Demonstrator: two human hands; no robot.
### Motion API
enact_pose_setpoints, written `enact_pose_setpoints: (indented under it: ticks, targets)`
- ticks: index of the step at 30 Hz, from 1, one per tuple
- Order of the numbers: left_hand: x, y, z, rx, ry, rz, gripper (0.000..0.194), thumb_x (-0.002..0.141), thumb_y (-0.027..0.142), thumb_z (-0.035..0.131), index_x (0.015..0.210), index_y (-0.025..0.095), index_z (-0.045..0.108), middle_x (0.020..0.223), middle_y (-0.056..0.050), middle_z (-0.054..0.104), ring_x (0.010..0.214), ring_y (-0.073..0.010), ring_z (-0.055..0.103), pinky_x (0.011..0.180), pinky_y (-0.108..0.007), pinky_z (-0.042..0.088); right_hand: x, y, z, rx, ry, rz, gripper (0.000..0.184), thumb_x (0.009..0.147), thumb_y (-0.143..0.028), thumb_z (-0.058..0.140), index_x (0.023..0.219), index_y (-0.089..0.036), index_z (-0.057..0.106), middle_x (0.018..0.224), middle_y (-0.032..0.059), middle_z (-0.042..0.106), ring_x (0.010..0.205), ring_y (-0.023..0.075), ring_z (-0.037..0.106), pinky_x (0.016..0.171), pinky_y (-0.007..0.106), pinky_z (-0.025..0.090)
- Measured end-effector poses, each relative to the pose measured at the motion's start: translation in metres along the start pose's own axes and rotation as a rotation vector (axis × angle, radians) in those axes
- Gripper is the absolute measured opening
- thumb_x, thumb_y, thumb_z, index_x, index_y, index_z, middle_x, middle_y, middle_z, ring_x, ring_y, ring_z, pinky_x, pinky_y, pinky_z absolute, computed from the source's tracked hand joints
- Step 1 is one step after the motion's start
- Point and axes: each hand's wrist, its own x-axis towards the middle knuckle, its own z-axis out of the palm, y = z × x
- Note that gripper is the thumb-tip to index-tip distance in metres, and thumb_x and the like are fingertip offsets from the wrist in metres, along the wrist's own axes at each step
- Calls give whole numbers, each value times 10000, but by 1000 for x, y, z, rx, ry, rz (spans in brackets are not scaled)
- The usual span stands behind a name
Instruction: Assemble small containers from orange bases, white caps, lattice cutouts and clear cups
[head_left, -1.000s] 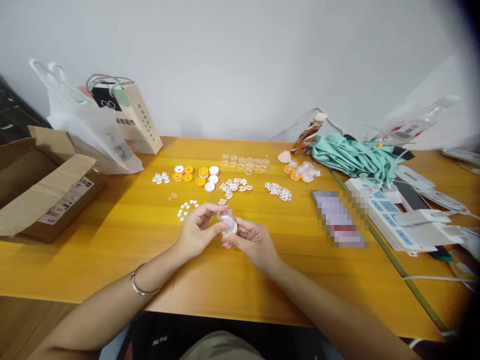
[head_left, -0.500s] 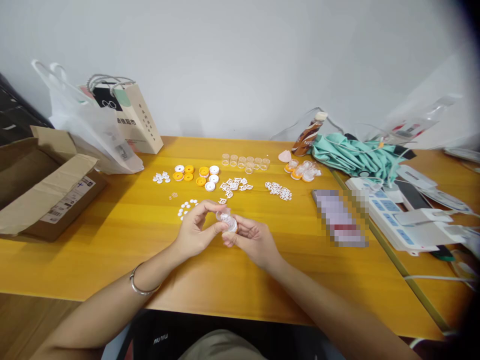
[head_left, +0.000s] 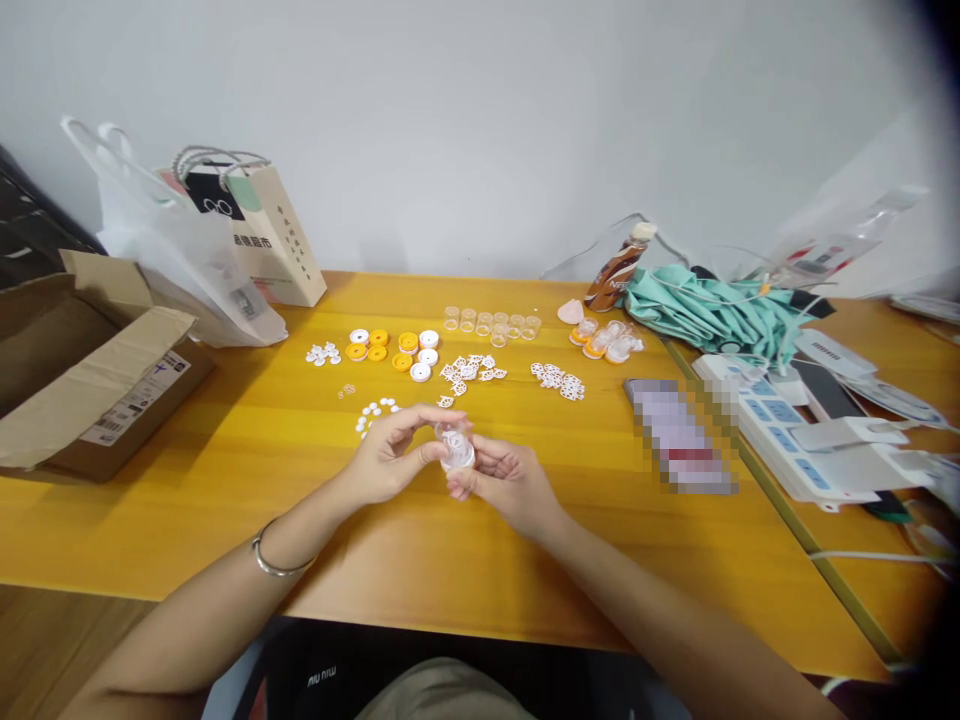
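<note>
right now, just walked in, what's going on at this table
A person holds a small clear container with a white base between both hands, the left hand at its upper part and the right hand at its lower end. It is over the table. Beyond it lie white cut-out pieces in separate groups, yellow and white round parts, and clear cups clustered toward the wall.
</note>
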Motion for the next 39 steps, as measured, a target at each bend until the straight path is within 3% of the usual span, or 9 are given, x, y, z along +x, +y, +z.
enact_pose_setpoints:
  ticks: [9, 21, 28, 32, 34, 36, 39]
  targets:
    - [1, 5, -4, 14, -82, -6, 285, 850, 209, 534, 1132, 199, 576, 1083, -110, 639, 979, -200, 609, 861, -335, 479, 0, -3, -1, 48, -40, 59, 223, 685, -340, 699, 798, -153, 654, 618, -7, 640, 526, 89, 580, 541, 224, 494]
    - [-4, 2, 5, 238, 80, 160, 312, 774, 142, 612, 1081, 179, 568, 963, -89, 601, 912, -184, 562, 839, -335, 445, -4, 7, 4, -169, 57, -133, 299, 742, -329, 645, 1021, -228, 615, 797, 3, 611, 678, 124, 548, 667, 257, 484]
    - [-8, -6, 20, 281, 247, 182, 290, 715, 132, 673, 967, 186, 540, 842, -32, 553, 790, -149, 533, 748, -292, 415, -5, 11, 4, -279, 111, -172, 250, 771, -311, 609, 1010, -241, 608, 820, -6, 623, 750, 149, 584, 733, 261, 472]
    - [-8, -12, 19, 247, 353, 106, 306, 643, 175, 748, 859, 195, 532, 765, 12, 522, 717, -125, 507, 721, -274, 403, -5, 15, 7, -170, 99, -142, 219, 744, -295, 637, 959, -248, 626, 813, -14, 620, 743, 147, 581, 730, 271, 482]
    - [-6, -10, 14, 194, 300, 54, 328, 632, 221, 763, 891, 190, 563, 836, -16, 564, 802, -149, 537, 779, -291, 410, -2, 14, 8, -62, 106, -99, 220, 719, -301, 665, 929, -239, 640, 791, -15, 625, 693, 133, 571, 689, 268, 491]
    - [-3, -6, 9, 121, 195, 20, 396, 690, 264, 720, 1048, 197, 565, 1024, -73, 590, 981, -197, 542, 888, -332, 394, 0, 11, 7, 14, 145, -53, 259, 682, -303, 700, 923, -222, 650, 745, -18, 628, 626, 116, 555, 639, 261, 497]
    - [-1, 1, 7, 22, 58, -41, 474, 816, 254, 587, 1268, 218, 446, 1243, -112, 527, 1168, -228, 476, 1000, -383, 342, 2, 4, 5, 61, 184, -21, 309, 644, -297, 732, 928, -200, 658, 683, -24, 626, 578, 100, 542, 613, 256, 505]
